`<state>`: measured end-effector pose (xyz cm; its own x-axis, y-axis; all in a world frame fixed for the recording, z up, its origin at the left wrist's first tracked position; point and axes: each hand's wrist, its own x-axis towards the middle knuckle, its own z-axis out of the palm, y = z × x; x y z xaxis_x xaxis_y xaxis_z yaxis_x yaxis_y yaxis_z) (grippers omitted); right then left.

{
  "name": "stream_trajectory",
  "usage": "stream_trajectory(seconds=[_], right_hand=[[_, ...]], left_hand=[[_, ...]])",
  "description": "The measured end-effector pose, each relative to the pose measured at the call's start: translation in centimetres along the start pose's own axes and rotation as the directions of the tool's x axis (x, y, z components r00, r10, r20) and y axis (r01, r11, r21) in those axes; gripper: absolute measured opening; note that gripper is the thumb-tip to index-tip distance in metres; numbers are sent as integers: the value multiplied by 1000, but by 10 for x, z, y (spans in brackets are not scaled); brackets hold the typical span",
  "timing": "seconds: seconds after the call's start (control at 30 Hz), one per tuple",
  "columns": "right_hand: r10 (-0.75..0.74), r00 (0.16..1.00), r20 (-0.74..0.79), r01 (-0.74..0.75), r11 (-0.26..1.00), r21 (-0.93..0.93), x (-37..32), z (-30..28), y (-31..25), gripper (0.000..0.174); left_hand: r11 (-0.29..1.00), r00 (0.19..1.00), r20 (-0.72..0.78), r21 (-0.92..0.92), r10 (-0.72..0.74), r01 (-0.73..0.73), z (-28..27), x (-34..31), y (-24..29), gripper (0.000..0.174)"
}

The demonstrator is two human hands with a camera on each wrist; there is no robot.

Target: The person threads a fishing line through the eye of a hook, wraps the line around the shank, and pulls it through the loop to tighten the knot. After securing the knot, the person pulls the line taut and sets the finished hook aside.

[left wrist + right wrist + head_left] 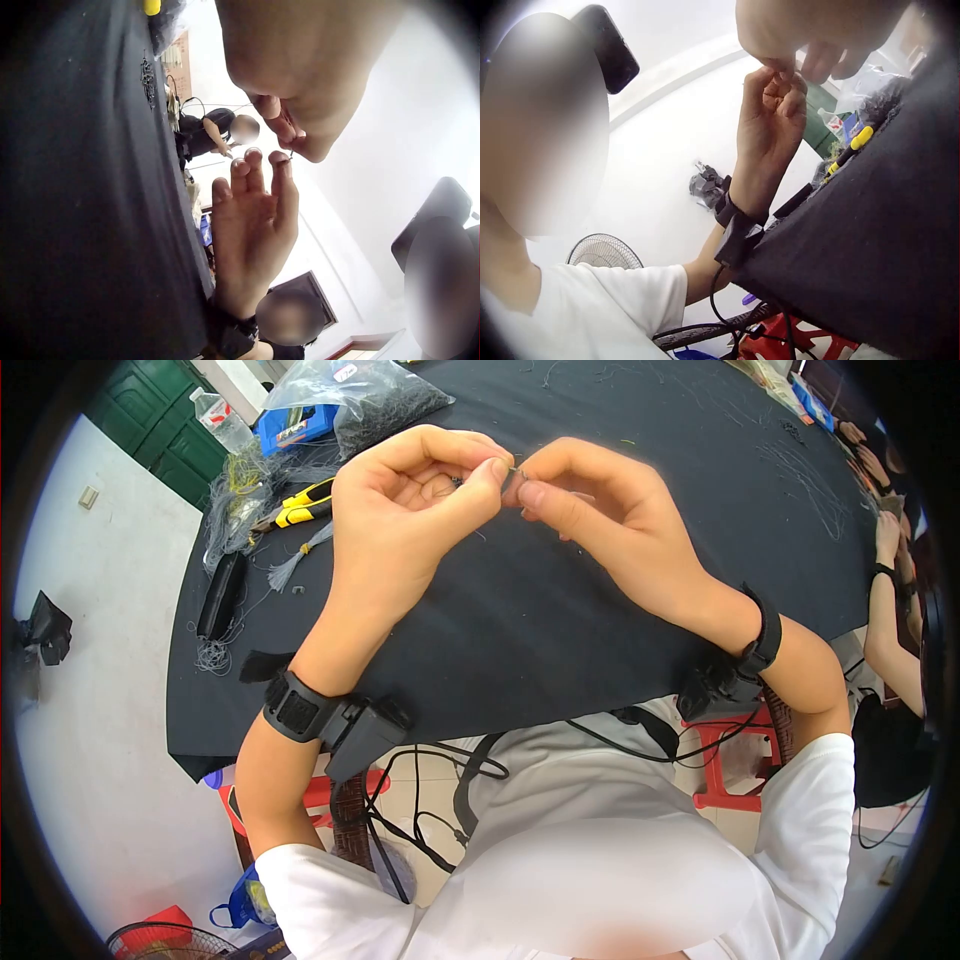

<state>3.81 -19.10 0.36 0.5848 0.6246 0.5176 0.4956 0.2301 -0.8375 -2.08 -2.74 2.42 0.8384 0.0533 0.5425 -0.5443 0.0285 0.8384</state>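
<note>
My left hand (395,510) and right hand (625,510) meet above the black-covered table, fingertips close together. Between thumb and index finger, the left hand pinches a tiny, thin, dark piece like a bit of wire (291,155). The right thumb and index finger pinch at the same piece from the other side; its exact kind is too small to tell. Behind the left palm, a small dark bit (457,481) shows near the curled fingers. In the right wrist view, the left hand (769,142) is seen from its palm side.
Left of the hands lie yellow-and-black pliers (305,505), a tied bundle of grey strands (303,556) and a black case (222,596). Farther back are a clear bag of dark bits (385,410), a blue box (297,428) and a bottle (220,420). Other people sit at the right.
</note>
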Motion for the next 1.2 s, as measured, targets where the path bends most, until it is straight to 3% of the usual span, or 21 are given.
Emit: stream_trajectory(seconds=[0.17,0.47,0.57,0.67,0.77,0.87,0.97,1.2], right_hand=[[-39,999,0,39,999,18,-1,0,-1,15],[-90,996,10,90,996,13,-1,1,0,16],[-21,999,27,21,1000,10,-2,0,0,16],[-129,990,56,127,991,45,-1,1,8,15],[-29,997,71,27,999,26,-2,0,0,15],[29,996,85,-30,999,18,-2,-2,-1,16],[-45,993,105,40,998,45,-5,4,2,15],[17,982,187,-19,1000,6,-7,3,-3,15]], left_hand=[[999,996,86,48,19,-24,-5,-2,1,6],[999,993,116,-34,4,0,-5,-2,0,5],[999,997,79,53,6,-10,-4,-2,0,5],[980,996,74,189,52,-66,-6,0,-4,9],[952,979,108,238,174,-195,-2,2,-5,10],[907,976,122,364,180,-212,-7,3,-7,10],[888,978,33,412,208,-203,-12,8,-5,10],[849,961,-61,486,271,-208,-46,24,-18,9]])
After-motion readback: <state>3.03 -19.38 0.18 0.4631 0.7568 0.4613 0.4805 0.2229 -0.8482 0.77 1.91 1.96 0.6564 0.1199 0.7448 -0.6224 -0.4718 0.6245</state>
